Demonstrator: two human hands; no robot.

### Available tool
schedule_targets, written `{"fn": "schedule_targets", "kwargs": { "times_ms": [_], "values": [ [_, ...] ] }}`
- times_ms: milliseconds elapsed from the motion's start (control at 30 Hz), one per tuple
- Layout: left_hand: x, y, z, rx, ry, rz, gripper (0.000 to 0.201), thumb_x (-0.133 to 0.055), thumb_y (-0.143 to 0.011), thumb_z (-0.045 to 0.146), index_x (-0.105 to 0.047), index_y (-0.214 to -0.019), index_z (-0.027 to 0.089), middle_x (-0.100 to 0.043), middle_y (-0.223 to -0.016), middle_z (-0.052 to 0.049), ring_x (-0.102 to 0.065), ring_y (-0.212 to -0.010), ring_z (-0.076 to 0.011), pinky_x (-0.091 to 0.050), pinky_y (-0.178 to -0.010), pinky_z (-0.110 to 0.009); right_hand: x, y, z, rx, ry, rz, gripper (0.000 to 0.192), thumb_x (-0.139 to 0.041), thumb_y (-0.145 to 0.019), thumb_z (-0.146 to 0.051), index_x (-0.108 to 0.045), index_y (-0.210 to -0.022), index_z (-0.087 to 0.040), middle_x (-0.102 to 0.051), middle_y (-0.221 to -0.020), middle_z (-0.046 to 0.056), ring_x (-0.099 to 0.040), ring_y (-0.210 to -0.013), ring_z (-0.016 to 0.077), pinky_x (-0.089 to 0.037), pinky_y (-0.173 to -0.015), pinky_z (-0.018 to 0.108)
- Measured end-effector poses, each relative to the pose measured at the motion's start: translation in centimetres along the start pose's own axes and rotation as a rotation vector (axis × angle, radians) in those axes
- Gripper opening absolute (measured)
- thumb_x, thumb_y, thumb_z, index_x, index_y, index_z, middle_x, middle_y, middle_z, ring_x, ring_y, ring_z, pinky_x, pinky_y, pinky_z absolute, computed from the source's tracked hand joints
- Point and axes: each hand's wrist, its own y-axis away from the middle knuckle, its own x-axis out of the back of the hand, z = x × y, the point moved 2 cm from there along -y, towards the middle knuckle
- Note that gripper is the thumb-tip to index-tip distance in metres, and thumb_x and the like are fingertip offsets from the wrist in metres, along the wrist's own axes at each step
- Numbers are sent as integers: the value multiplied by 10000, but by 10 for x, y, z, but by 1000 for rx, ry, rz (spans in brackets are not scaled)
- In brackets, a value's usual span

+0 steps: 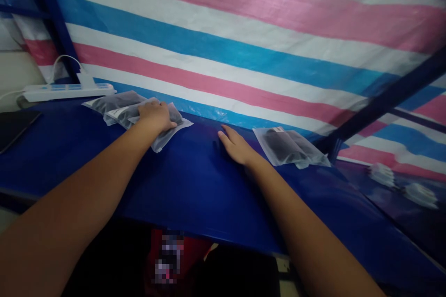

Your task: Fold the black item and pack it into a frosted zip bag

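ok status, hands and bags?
Left hand flat on bag pile. Right hand flat on bare table, empty. Second bag pile beside it, untouched.

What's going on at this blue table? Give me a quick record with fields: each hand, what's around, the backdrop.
Left hand: left hand rests palm down on a pile of frosted bags with dark contents
Right hand: right hand lies flat on the blue table, holding nothing
Right of it: second pile of bags, not touched
Far left: white power strip, plug in it
Left edge: dark flat object, unclear what
Backdrop: pink, blue and white striped tarp
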Motion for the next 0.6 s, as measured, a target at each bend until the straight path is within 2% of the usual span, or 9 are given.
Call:
{"fn": "schedule_targets", "kwargs": {
  "times_ms": [100,200,333,500,600],
  "values": [
    [-4,-8,-9,4,-7,23,914,-659,-763,701,-472,-1415,89,-456,-1481,-279,-409,-1328,-472,-397,-1027,-599,1,1,-3,5,9,6,779,-292,-991,-684,-380,-1552,-150,-385,-1603,151,-341,-1492,320,-266,-1234,499],
    [-8,-11,-11,-18,-10,102,900,-643,-769,732,-510,-1384,88,-450,-1473,-270,-371,-1319,-481,-366,-1028,-612,4,1,-4,5,23,51,703,-344,-992,-649,-422,-1526,-200,-419,-1586,134,-382,-1470,330,-298,-1219,510],
    [-10,-12,-12,-42,-3,159,872,-631,-793,718,-529,-1372,74,-446,-1463,-264,-336,-1332,-490,-268,-1078,-662,21,-2,13,-18,148,178,690,-489,-951,-548,-466,-1478,-104,-487,-1516,213,-433,-1426,371,-331,-1189,530],
    [-12,-17,-19,13,73,129,856,-690,-744,692,-538,-1379,138,-434,-1486,-274,-325,-1367,-523,-203,-1091,-722,57,-3,59,-233,288,408,604,-533,-903,-439,-552,-1376,-64,-587,-1378,259,-538,-1308,398,-410,-1100,543],
    [-6,-8,-7,-71,136,232,783,-663,-788,663,-528,-1387,178,-429,-1502,-250,-311,-1395,-509,-148,-1117,-714,75,3,77,-413,365,448,608,-538,-874,-436,-571,-1354,-66,-627,-1297,270,-570,-1252,408,-435,-1053,549]
  ]
}}
